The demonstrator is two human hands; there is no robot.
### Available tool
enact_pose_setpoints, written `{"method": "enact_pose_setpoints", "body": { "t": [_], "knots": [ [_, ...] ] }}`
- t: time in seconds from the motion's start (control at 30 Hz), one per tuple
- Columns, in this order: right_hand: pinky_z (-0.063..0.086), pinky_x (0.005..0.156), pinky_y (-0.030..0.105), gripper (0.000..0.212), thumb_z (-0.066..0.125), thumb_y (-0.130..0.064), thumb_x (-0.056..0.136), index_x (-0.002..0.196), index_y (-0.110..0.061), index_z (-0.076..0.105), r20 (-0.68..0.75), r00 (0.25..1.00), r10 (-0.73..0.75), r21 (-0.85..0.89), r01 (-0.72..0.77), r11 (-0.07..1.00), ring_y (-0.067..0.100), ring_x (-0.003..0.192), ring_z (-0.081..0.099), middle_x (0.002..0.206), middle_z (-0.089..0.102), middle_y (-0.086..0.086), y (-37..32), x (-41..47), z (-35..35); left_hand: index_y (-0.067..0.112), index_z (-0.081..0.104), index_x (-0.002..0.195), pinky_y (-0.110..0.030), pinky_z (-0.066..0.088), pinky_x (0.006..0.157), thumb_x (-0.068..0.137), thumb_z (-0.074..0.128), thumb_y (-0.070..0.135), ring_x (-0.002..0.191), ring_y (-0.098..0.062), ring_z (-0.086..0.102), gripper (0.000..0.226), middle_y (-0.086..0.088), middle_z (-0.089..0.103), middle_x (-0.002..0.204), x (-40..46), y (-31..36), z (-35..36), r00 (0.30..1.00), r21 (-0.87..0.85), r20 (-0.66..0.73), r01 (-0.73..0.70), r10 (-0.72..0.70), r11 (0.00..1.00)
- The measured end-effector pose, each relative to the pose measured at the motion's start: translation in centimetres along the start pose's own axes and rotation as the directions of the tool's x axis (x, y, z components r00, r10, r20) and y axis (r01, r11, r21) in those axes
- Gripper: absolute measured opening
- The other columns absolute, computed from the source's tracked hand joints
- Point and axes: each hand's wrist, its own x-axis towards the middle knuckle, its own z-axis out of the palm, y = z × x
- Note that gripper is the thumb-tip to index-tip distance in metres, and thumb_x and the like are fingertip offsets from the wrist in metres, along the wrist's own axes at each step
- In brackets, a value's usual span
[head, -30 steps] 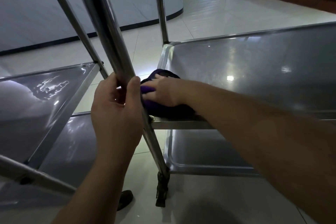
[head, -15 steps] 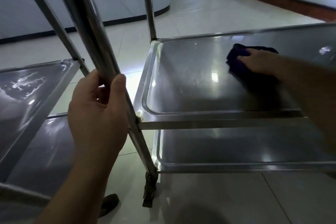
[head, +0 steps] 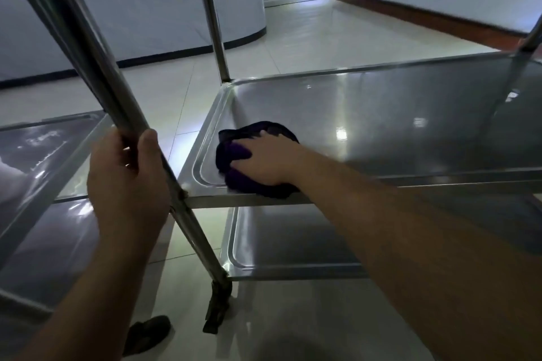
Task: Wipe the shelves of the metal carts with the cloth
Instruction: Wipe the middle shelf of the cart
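Observation:
A dark purple cloth (head: 231, 152) lies bunched in the near left corner of the middle shelf (head: 381, 126) of a steel cart. My right hand (head: 268, 160) lies on top of the cloth and presses it to the shelf, fingers pointing left. My left hand (head: 126, 179) grips the cart's near left upright post (head: 129, 114), thumb round the front. The bottom shelf (head: 287, 240) of the same cart shows below my right forearm.
A second steel cart (head: 44, 161) stands close on the left with two shelves. A caster wheel (head: 217, 311) is under the gripped post and a dark shoe (head: 149, 331) beside it. Tiled floor stretches behind to a curved wall and a shutter door.
My right hand has swept the cloth from the middle right of the shelf back to its near left corner. My left hand has stayed on the post.

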Motion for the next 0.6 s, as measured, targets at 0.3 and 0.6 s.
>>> {"method": "enact_pose_setpoints", "body": {
  "t": [0.3, 0.6],
  "knots": [
    [0.016, 0.121, 0.050, 0.057, 0.035, -0.056, 0.105, 0.158, -0.038, 0.030, -0.102, 0.977, 0.188, 0.045, -0.185, 0.982, 0.033, 0.156, 0.016, 0.167, 0.028, 0.002, 7.9, -6.6, -1.5, 0.023, 0.058, 0.107, -0.048, 0.057, 0.080, 0.106, 0.049, 0.043, 0.090, -0.023, 0.065, 0.022, -0.004, 0.066, 0.098, -0.2, 0.6, -0.1, 1.000, 0.023, 0.015, 0.007, -0.007, 1.000],
    [0.018, 0.121, 0.048, 0.057, 0.037, -0.052, 0.106, 0.159, -0.035, 0.028, -0.165, 0.767, 0.620, 0.190, -0.592, 0.783, 0.044, 0.153, 0.019, 0.164, 0.029, 0.019, 21.9, -15.9, -5.5, 0.028, 0.057, 0.101, -0.012, 0.037, 0.062, 0.106, 0.044, 0.047, 0.067, 0.010, 0.057, 0.024, 0.017, 0.058, 0.079, 0.0, 1.0, 0.2, 1.000, 0.077, 0.000, -0.015, 0.015, 0.997]
  ]
}}
